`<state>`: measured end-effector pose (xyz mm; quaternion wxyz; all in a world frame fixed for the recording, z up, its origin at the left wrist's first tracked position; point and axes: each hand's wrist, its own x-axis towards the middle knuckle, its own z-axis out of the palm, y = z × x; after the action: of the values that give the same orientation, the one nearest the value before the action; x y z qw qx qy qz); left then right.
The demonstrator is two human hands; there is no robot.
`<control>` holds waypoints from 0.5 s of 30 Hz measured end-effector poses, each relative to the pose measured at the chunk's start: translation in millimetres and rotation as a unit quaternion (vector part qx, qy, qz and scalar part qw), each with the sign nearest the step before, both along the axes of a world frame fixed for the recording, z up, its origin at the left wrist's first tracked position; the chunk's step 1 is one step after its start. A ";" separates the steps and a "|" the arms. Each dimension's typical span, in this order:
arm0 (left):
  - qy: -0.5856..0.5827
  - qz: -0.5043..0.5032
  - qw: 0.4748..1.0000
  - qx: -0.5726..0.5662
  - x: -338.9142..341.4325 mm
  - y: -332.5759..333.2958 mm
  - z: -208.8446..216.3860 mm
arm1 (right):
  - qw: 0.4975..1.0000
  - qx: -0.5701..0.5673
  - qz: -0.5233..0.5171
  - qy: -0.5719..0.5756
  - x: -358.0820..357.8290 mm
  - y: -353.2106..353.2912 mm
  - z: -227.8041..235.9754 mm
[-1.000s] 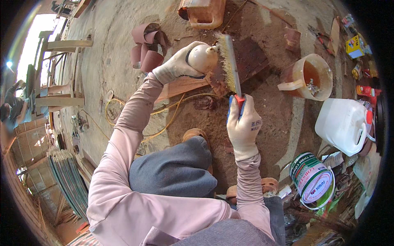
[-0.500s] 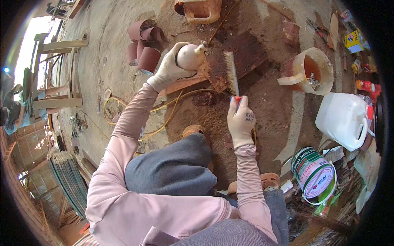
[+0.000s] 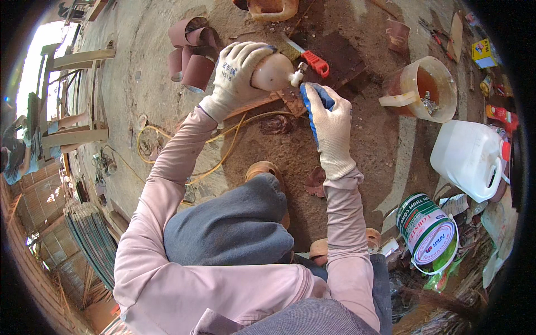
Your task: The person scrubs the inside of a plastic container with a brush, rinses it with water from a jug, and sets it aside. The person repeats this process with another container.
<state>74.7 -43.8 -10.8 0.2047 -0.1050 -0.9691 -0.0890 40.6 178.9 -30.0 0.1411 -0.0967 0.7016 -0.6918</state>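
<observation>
My left hand (image 3: 237, 72), in a pale glove with dark marks, is wrapped round a rounded off-white vessel (image 3: 272, 72). A short neck with a metal fitting (image 3: 302, 68) sticks out of its right side. At that neck is my right hand (image 3: 332, 114), gloved with a blue palm, its fingers bent and pressed together. Whether they grip the neck or something small is hidden. Just beyond lies a brush (image 3: 316, 63) with a red handle and yellowish bristles, resting by a dark stained board (image 3: 340, 53).
Reddish-brown rolls (image 3: 198, 67) lie at the upper left, near a yellow hose (image 3: 231, 151). On the right stand a tub of brown liquid (image 3: 446, 84), a white jug (image 3: 466, 156) and a green-white bucket (image 3: 427, 231). A cut-open container (image 3: 273, 10) sits at the far edge.
My right hand has let go of the brush, which now lies by the board, and has come to the vessel's neck. The vessel has turned, its neck now pointing right.
</observation>
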 end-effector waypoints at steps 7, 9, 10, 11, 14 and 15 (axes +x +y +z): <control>0.017 -0.020 0.997 -0.079 -2.4 6.8 8.6 | 0.994 -0.022 0.003 -0.110 1.9 4.8 4.6; 0.022 -0.031 0.995 -0.089 -2.0 7.5 6.7 | 0.990 -0.063 -0.023 -0.120 5.4 4.0 -1.1; 0.023 -0.035 0.995 -0.094 -1.0 8.3 5.1 | 0.988 -0.065 -0.019 -0.136 6.8 5.4 -3.6; 0.025 -0.040 0.994 -0.100 -0.1 9.5 3.2 | 0.986 -0.067 -0.016 -0.152 8.5 7.2 -5.8; 0.016 -0.040 0.996 -0.076 3.2 15.8 -2.0 | 0.975 -0.092 -0.038 -0.196 14.2 6.7 -8.6; 0.018 -0.035 0.996 -0.079 3.9 17.3 -3.6 | 0.971 -0.104 -0.052 -0.211 16.8 4.8 -9.0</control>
<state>78.6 -26.5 -14.4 0.2101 -0.1560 -0.9650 -0.0175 57.4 183.7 -39.0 0.2388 0.0740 0.5843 -0.7721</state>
